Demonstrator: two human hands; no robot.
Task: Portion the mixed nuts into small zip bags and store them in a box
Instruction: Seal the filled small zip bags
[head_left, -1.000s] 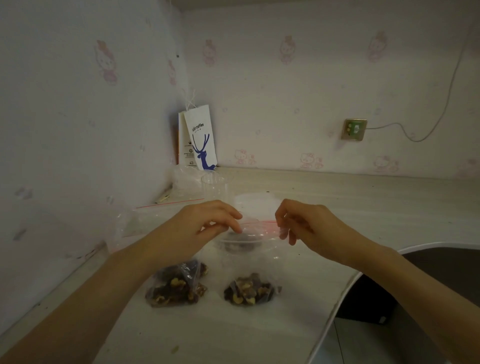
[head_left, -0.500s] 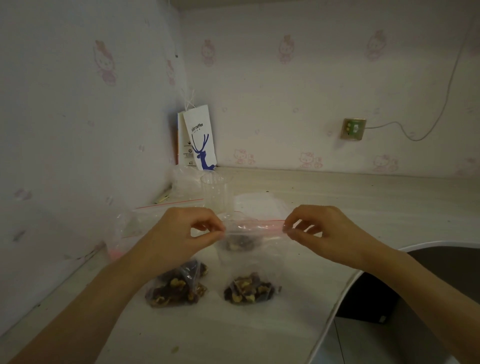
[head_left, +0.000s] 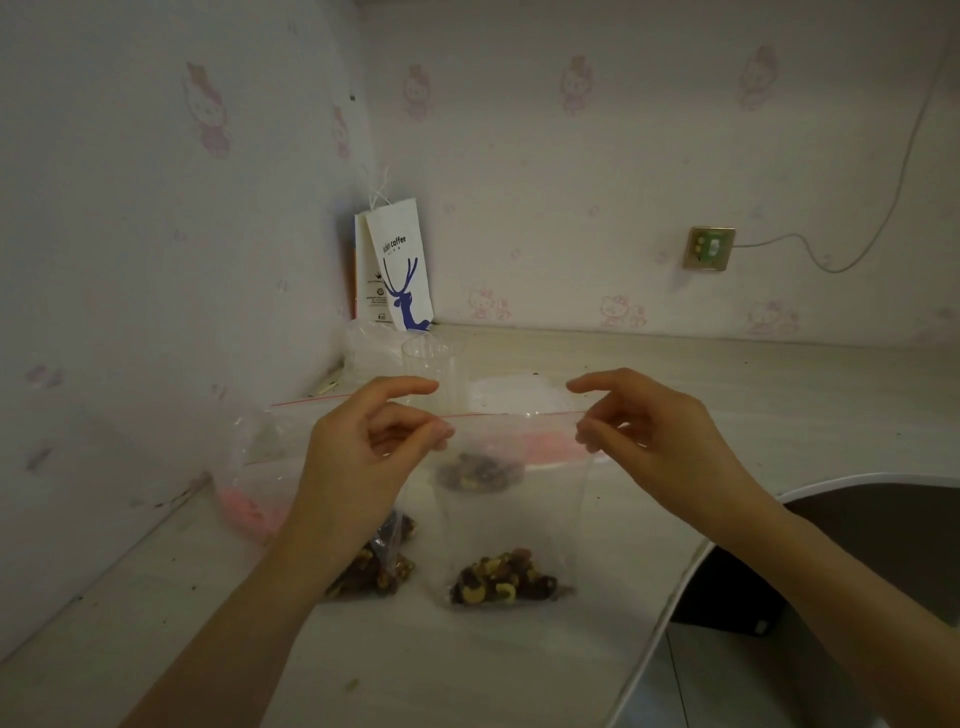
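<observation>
On the pale table (head_left: 467, 670), a filled bag (head_left: 382, 569) lies partly hidden behind the left forearm. Just to its right is the small zip bag (head_left: 514, 519) being worked on. Its bottom appears to rest on the table, with the portion of mixed nuts (head_left: 506, 579) settled in it. The left hand (head_left: 363, 452) pinches the bag's top left corner and the right hand (head_left: 660, 441) pinches the top right, pulling the red zip strip (head_left: 514, 414) taut between them.

This looks like the sealing step. To do it well, keep the bag upright so the nuts stay low, press the strip between thumb and finger from one end to the other, push the air out before the last stretch, then check for gaps.

Beyond the bag are a blurred dark heap (head_left: 478, 470), a clear plastic cup (head_left: 434, 364), a large zip bag (head_left: 260, 447) by the wall, and a paper coffee bag (head_left: 397, 270) in the corner. I cannot make out a storage box.
</observation>
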